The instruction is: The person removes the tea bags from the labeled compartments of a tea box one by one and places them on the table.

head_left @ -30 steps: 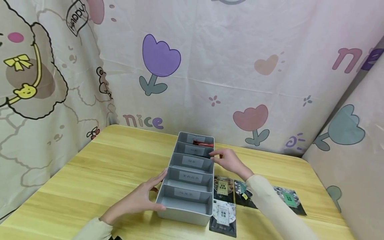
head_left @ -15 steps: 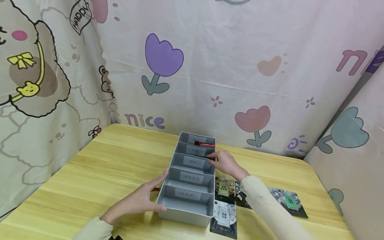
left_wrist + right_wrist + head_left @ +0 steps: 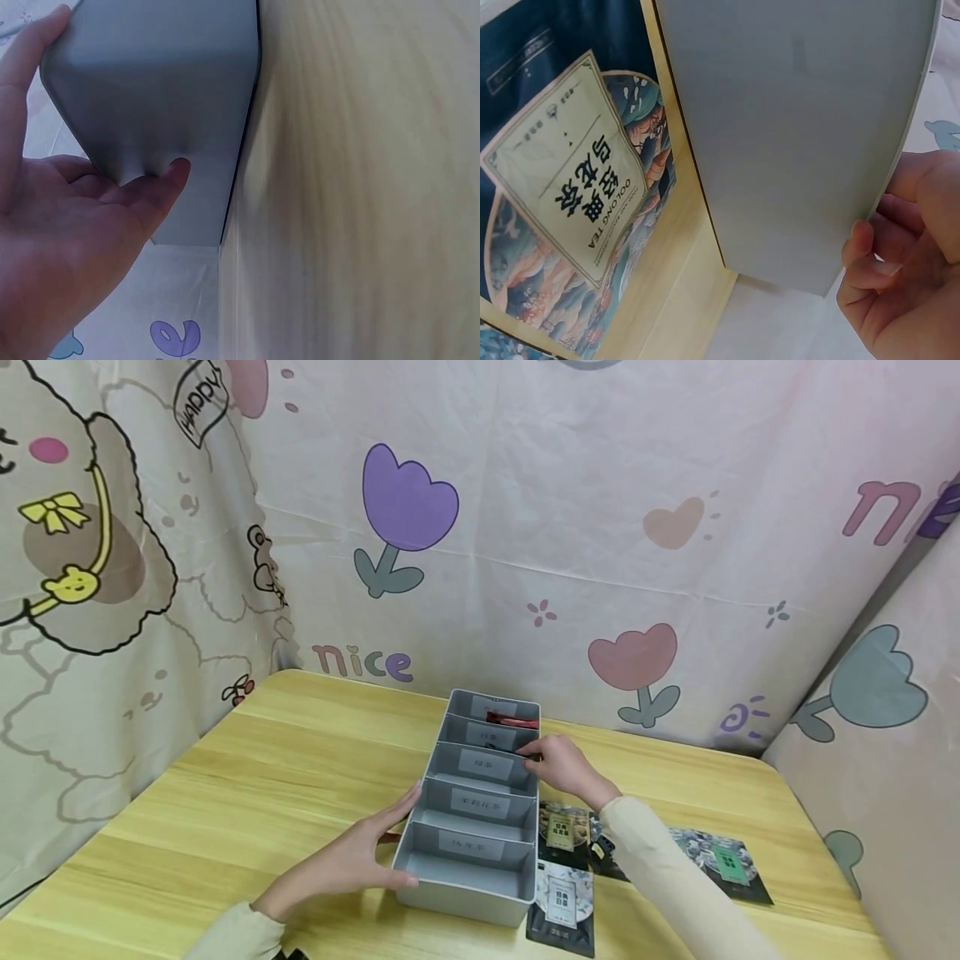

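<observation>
A long grey organizer box (image 3: 465, 906) with labelled compartments stands on the table. My left hand (image 3: 348, 860) spreads along its left side, thumb at the front corner; in the left wrist view the left hand's fingers (image 3: 176, 174) press its outer wall. At the right rim, my right hand (image 3: 566, 768) reaches into the second compartment from the back, its fingertips pinching what looks like a dark packet (image 3: 491, 746); only a sliver shows above the divider. The right wrist view has the right hand (image 3: 911, 262) hooked at the rim, its inner fingertips hidden. A red packet (image 3: 513, 721) lies in the rearmost compartment.
Right of the box lie an oolong tea packet (image 3: 560, 833), a white-labelled packet (image 3: 561, 903), a green-labelled packet (image 3: 727, 864) and one partly hidden under the right sleeve (image 3: 660, 852). The wooden table (image 3: 315, 760) ends at a patterned curtain (image 3: 480, 610) behind.
My right hand has shifted slightly left over the rim, its fingertips deeper in the compartment, and a dark sliver now shows there. The left hand stays against the box.
</observation>
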Motion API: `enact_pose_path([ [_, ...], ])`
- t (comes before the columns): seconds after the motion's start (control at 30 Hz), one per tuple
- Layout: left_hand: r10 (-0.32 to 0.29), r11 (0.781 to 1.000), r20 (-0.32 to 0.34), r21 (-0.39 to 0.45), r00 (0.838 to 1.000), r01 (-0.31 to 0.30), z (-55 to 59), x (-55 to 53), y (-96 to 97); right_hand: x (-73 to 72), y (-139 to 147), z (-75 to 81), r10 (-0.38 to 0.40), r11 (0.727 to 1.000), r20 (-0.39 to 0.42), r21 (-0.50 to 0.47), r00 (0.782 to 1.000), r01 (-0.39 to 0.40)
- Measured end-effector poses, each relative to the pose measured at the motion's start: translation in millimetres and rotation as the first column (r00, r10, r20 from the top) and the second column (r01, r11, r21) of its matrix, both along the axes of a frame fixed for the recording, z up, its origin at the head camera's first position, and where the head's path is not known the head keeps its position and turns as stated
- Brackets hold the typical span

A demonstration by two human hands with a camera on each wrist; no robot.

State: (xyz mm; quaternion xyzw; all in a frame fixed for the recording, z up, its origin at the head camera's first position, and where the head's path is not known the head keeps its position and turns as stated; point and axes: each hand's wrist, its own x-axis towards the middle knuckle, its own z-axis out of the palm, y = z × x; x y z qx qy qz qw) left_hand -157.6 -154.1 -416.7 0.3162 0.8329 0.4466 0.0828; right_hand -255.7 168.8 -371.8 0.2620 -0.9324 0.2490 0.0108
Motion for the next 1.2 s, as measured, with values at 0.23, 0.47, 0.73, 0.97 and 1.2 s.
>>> enact_pose_path([
  [0.23, -0.003, 1.000, 0.016, 0.001, 1.000, 0.003, 1.0, 0.0, -0.4, -2.5, 3, -1.3, 0.034, 0.999, -0.026, -0.028, 0.999, -0.035],
  [0.47, -0.010, 1.000, 0.011, 0.003, 1.000, 0.010, 1.0, -0.3, -0.7, -3.6, 4, -3.3, 0.019, 0.998, -0.041, -0.059, 0.999, -0.021],
  [0.73, -0.013, 1.000, 0.022, 0.017, 1.000, 0.013, 0.0, 0.3, -1.1, -1.3, 3, -1.7, -0.016, 0.991, 0.004, -0.130, 1.000, 0.016],
  [0.97, -0.005, 1.000, 0.006, 0.004, 1.000, 0.005, 0.7, 0.1, -1.0, -1.4, 3, 0.6, -0.071, 0.971, 0.022, -0.225, 0.997, 0.074],
  [1.2, 0.014, 1.000, 0.011, -0.005, 1.000, -0.014, 1.9, 0.8, -0.5, 0.6, 0, 8.1, -0.125, 0.931, -0.014, -0.348, 0.992, 0.113],
])
